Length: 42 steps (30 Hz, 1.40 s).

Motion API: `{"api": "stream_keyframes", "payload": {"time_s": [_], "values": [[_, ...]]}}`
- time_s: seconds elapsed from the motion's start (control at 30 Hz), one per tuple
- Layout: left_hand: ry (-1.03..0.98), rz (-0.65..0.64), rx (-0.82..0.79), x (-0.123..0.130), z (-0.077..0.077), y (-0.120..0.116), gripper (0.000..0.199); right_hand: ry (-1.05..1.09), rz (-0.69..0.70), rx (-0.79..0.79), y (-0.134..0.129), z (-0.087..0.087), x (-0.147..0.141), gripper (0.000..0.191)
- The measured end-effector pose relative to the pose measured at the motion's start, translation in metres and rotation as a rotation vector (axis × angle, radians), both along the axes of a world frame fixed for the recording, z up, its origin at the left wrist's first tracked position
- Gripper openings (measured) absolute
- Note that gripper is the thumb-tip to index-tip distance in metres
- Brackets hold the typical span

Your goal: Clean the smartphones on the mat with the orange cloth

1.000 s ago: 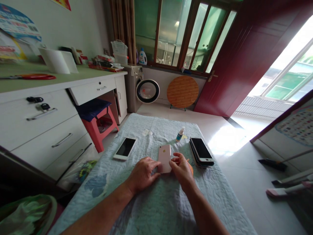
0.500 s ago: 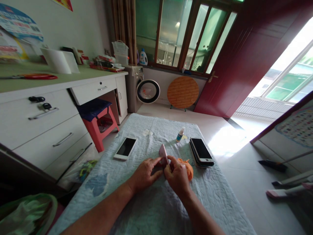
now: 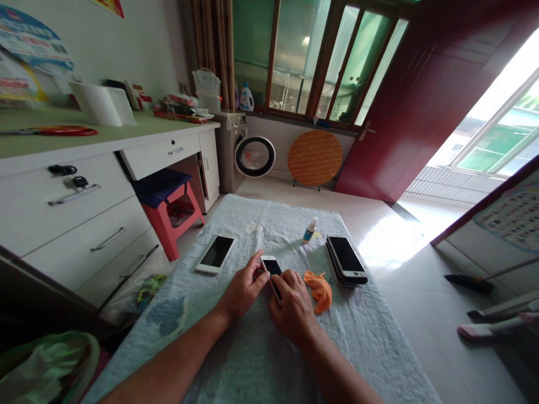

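Around the middle phone, half-curled fingers

Three phones showed: one held phone at the dial's centre, one white phone towards ten o'clock and one white-framed phone at three, topping a dark stack whose pieces could not be counted. There were two hands, the left hand at eight and the right hand at five. One small bottle stood at two, one orange cloth lay at four, and one stool stood at ten.
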<state>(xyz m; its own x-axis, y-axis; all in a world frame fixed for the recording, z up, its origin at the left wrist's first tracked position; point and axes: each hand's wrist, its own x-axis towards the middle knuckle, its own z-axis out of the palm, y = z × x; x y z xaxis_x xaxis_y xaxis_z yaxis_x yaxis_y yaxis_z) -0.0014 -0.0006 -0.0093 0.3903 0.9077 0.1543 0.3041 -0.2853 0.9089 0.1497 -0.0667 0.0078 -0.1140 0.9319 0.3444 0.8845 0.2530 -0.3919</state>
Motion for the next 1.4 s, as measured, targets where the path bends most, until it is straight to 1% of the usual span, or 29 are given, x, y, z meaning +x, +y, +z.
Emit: {"api": "stream_keyframes", "payload": {"time_s": [0.13, 0.3, 0.47, 0.63, 0.8, 0.87, 0.93, 1.03, 1.13, 1.23, 1.4], "values": [[-0.009, -0.003, -0.016, 0.003, -0.003, 0.001, 0.064, 0.016, -0.017, -0.005, 0.001, -0.004, -0.001, 0.024], [-0.07, -0.041, -0.092, 0.007, -0.002, 0.003, 0.066, 0.047, -0.057, -0.013, 0.006, -0.008, -0.005, 0.021], [-0.146, -0.081, -0.158, 0.009, -0.005, 0.005, 0.061, 0.049, -0.08, -0.014, 0.009, -0.009, -0.005, 0.016], [-0.194, -0.101, -0.19, 0.007, -0.014, 0.01, 0.06, 0.058, -0.06, -0.041, 0.008, -0.007, -0.003, 0.024], [-0.177, -0.098, -0.244, 0.005, -0.017, 0.012, 0.067, 0.167, -0.007, -0.063, 0.01, -0.005, 0.01, 0.025], [-0.178, -0.097, -0.256, 0.005, -0.015, 0.012, 0.067, 0.195, -0.038, -0.04, 0.011, -0.005, 0.017, 0.027], [-0.19, -0.088, -0.271, 0.006, -0.013, 0.011, 0.067, 0.187, -0.102, -0.031, 0.012, -0.005, 0.023, 0.031], [-0.234, -0.076, -0.325, 0.006, -0.01, 0.01, 0.067, 0.159, -0.192, -0.075, 0.013, -0.007, 0.028, 0.036], [-0.314, -0.08, -0.408, 0.005, -0.006, 0.009, 0.067, 0.18, -0.211, -0.111, 0.013, -0.01, 0.028, 0.038], [-0.381, -0.09, -0.483, 0.004, -0.004, 0.009, 0.068, 0.238, -0.228, -0.11, 0.013, -0.012, 0.027, 0.041], [-0.436, -0.111, -0.542, 0.003, -0.005, 0.009, 0.069, 0.301, -0.316, -0.174, 0.016, -0.014, 0.028, 0.042]]}}
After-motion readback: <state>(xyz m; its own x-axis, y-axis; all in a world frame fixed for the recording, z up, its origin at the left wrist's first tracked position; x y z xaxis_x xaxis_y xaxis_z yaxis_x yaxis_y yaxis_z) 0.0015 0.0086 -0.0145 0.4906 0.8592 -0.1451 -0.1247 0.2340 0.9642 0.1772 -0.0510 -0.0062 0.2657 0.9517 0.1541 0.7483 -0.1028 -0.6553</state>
